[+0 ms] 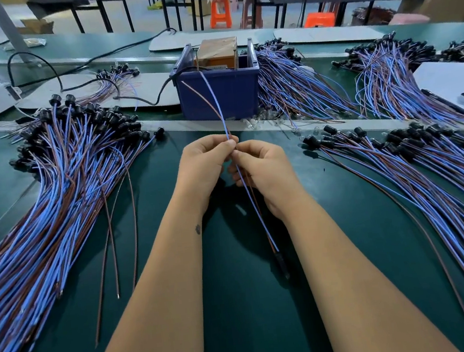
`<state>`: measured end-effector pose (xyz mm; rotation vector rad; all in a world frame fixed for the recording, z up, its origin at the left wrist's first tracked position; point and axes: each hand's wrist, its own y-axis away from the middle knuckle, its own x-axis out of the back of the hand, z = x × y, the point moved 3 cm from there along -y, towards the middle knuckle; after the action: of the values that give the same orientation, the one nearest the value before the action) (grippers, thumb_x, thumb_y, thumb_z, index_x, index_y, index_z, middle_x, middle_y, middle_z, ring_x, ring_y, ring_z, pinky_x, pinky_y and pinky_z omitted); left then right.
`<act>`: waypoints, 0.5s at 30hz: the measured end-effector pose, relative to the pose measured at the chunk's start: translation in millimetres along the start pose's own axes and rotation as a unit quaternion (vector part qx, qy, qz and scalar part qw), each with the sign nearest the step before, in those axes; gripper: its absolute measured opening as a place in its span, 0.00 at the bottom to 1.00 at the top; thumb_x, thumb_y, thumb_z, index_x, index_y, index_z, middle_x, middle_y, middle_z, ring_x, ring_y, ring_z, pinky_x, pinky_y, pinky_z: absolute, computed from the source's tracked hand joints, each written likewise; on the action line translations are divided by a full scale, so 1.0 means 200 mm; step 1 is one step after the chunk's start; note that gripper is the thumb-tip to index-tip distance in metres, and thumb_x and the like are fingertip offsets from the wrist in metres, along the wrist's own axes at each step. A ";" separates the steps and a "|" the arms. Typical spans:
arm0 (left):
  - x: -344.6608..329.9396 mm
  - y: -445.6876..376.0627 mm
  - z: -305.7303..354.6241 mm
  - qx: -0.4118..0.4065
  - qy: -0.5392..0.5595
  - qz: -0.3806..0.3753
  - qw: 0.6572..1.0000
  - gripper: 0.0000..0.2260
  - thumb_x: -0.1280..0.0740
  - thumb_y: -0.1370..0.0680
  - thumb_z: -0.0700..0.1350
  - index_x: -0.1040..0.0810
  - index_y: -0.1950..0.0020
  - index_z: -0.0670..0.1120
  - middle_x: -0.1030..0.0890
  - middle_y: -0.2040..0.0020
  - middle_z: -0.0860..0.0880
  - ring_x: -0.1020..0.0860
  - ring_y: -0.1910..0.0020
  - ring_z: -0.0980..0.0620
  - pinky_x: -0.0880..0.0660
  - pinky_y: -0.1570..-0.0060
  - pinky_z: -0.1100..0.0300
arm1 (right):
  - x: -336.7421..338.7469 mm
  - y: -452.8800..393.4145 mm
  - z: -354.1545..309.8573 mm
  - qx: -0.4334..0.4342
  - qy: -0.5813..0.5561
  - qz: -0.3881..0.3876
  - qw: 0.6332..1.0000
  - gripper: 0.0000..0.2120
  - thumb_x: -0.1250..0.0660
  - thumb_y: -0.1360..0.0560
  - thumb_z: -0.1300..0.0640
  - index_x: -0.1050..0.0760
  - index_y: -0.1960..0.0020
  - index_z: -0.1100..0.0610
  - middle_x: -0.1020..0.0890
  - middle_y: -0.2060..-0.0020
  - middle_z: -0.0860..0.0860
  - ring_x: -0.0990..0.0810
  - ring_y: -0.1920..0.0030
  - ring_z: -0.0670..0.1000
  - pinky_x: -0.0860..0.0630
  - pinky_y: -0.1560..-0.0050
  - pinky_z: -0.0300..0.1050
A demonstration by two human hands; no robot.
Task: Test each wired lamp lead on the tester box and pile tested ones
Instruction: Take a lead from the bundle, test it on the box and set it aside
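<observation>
A green bench (239,305) is stretching across a workshop, with dark tables and orange stools (219,12) standing behind it. At the left a big fan of blue and brown leads (62,195) is lying with its black sockets pointing away from the person; whether this is the tested pile cannot be told from the frame. In the middle, the left hand (205,166) is pinching one lead (226,124) between thumb and fingertips, and the right hand (262,169), touching it, is gripping the same lead just below with curled fingers. The lead's blue and brown wires are rising apart toward the blue bin (220,93), which is holding a brown tester box (218,53), with the blue tip reaching its rim; whether the wires are touching any contact is hidden. The lead's black socket (283,265) is hanging low between the forearms. Judging by this, the testing step is in hand. The next move calls for steering both bare tips onto the box's contacts, then dropping the lead on a pile. To the right, more leads (412,172) are lying in heaps, well apart from the hands.
</observation>
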<state>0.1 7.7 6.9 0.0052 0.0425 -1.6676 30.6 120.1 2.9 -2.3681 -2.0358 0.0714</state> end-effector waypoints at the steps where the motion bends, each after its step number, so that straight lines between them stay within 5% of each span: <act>1: -0.01 0.00 0.00 -0.003 -0.009 0.006 1.000 0.06 0.32 0.23 0.42 0.16 0.56 0.48 0.16 0.59 0.46 0.21 0.58 0.48 0.22 0.45 0.41 | 0.00 0.00 0.00 0.000 -0.006 0.008 1.000 0.07 0.35 0.21 0.63 0.20 0.55 0.57 0.20 0.69 0.49 0.23 0.69 0.44 0.24 0.67 0.37; 8: -0.04 0.00 -0.03 -0.036 -0.059 0.034 0.997 0.07 0.36 0.24 0.42 0.20 0.60 0.49 0.20 0.66 0.54 0.23 0.64 0.53 0.21 0.60 0.51 | 0.00 -0.03 0.02 -0.025 -0.033 0.045 0.998 0.08 0.36 0.22 0.63 0.20 0.57 0.61 0.20 0.65 0.55 0.21 0.67 0.48 0.22 0.66 0.41; 12: -0.03 -0.02 -0.05 -0.039 -0.107 0.069 0.991 0.08 0.35 0.23 0.43 0.21 0.60 0.51 0.18 0.65 0.56 0.22 0.64 0.56 0.21 0.57 0.53 | 0.00 -0.04 0.03 -0.003 0.008 0.060 0.998 0.10 0.37 0.21 0.65 0.21 0.59 0.58 0.19 0.66 0.53 0.21 0.67 0.46 0.21 0.63 0.42; 15: -0.03 -0.03 -0.06 -0.041 -0.145 0.091 0.984 0.07 0.36 0.22 0.44 0.20 0.58 0.53 0.18 0.62 0.56 0.21 0.60 0.55 0.22 0.54 0.54 | 0.00 -0.06 0.04 0.022 0.066 0.107 0.992 0.08 0.35 0.23 0.64 0.20 0.58 0.57 0.17 0.63 0.52 0.19 0.62 0.50 0.18 0.53 0.53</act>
<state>-6.4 14.3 -4.7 -0.2874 -0.1074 -1.4685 18.4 121.4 -4.4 -2.4816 -1.7020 -0.0373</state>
